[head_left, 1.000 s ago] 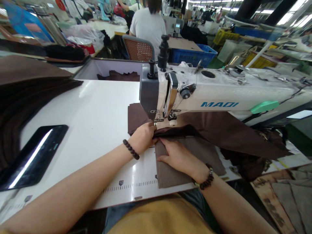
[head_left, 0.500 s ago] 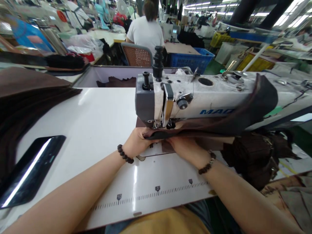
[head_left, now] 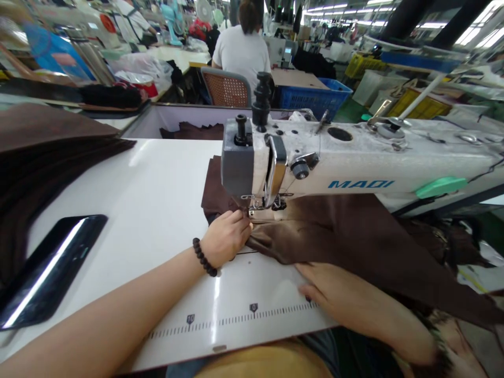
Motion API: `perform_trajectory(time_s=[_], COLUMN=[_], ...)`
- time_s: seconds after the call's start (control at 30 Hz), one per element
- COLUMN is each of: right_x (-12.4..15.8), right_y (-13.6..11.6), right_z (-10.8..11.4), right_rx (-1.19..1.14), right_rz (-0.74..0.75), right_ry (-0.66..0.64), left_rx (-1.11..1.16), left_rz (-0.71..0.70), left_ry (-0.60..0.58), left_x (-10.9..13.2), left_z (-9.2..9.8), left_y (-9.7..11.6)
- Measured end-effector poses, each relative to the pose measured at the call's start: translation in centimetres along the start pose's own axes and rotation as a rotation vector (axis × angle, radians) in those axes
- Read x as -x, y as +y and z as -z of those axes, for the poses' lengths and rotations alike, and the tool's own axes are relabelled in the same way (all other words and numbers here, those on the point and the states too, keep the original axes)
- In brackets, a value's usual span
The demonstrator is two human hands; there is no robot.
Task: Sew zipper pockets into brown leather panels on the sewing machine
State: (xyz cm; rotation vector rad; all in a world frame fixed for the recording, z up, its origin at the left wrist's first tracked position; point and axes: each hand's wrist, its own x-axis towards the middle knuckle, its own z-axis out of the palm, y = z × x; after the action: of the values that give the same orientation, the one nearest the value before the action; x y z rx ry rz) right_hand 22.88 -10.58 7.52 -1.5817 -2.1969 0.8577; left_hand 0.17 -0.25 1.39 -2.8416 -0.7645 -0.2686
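Dark brown fabric (head_left: pixel 342 226) lies beneath the needle area of a white sewing machine (head_left: pixel 354 157), spreading right and draping over the table's edge. My left hand (head_left: pixel 226 237) is closed on the fabric just in front of the presser foot, fingers bent together. My right hand (head_left: pixel 334 291) is at the fabric's front edge, lower right, its thumb apart from the other fingers, which are partly under the cloth; whether they grip it is hidden. A smaller part of the brown cloth shows left of the machine head.
A black phone-like slab (head_left: pixel 51 268) lies on the white table (head_left: pixel 165 189) at left, beside a stack of dark fabric (head_left: pixel 51 157). Behind the machine are a blue crate (head_left: pixel 313 97), a chair (head_left: pixel 226 88) and a seated person in white.
The raised, folded fabric has come down and spread out flat to the right. My right hand has moved right and toward me. My left hand has turned palm down near the needle.
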Motion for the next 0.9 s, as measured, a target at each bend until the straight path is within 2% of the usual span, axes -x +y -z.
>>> perform_trajectory(time_s=[0.07,0.1,0.13,0.17,0.23,0.27,0.4,0.53,0.6,0.7,0.8,0.9], right_x=[0.4,0.1,-0.5,-1.5,-3.6,-4.6,-6.5,-6.2,-6.2,-6.5,-6.6,-6.8], right_y=[-0.8,-1.2,-1.5,-1.7,-1.7,-1.5,-0.2,0.4,0.5,0.6,1.0,1.7], right_z=[1.0,1.2,1.1,0.5,-1.5,-2.7,-6.8,-7.1,-6.9,-7.1,-7.0,-6.4], right_rx=[-0.099,-0.140,-0.150,-0.125,0.080,0.195,0.444,0.440,0.412,0.397,0.403,0.403], right_rz=[0.127,0.157,0.158,0.132,0.073,0.079,0.059,0.065,0.055,0.042,0.069,0.099], right_ry=[-0.184,-0.205,-0.164,-0.068,0.156,0.179,0.134,0.092,0.110,0.137,0.124,0.094], left_rx=[-0.009,-0.003,0.003,0.011,0.050,0.079,0.225,0.295,0.259,0.162,0.108,0.101], left_rz=[0.021,0.034,0.043,0.051,0.059,0.064,0.089,0.132,0.189,0.262,0.273,0.276], left_ry=[-0.046,-0.070,-0.091,-0.112,-0.156,-0.180,-0.307,-0.395,-0.382,-0.261,-0.109,-0.068], left_x=[-0.5,-0.6,-0.7,-0.6,0.0,0.4,1.6,0.8,0.3,0.5,1.4,1.8], left_z=[0.0,0.1,0.2,0.4,1.1,1.5,3.6,4.3,3.7,2.2,0.7,-0.2], left_y=[0.0,0.1,0.2,0.3,0.6,0.7,0.8,0.4,0.5,1.2,1.8,1.8])
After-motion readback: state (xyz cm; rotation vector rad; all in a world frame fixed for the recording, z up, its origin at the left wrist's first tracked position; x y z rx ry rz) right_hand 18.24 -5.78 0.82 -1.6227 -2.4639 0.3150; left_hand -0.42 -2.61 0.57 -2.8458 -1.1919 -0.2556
